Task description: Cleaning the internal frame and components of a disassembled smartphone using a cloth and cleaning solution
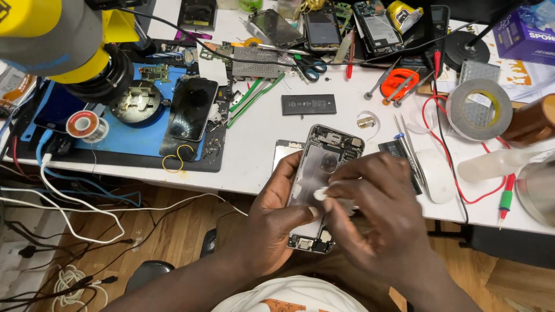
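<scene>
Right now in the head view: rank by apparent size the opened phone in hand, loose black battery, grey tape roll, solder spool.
1. opened phone, nearest the camera, so unsure
2. grey tape roll
3. black battery
4. solder spool

**Screens, Labels and One Box on the Bench**

A black phone screen point(191, 108) lies dark at ten o'clock on the blue mat, a long glossy rectangle tilted slightly. At twelve o'clock, along the far edge of the table, sit two more dark displays: a tilted glass panel point(276, 27) and an upright phone screen point(322, 28) just beside it. Near the centre, a flat black battery point(309, 104) carries a label of small white print. At two o'clock, in the far corner, stands a purple cardboard box point(525, 33) with white lettering.
</scene>
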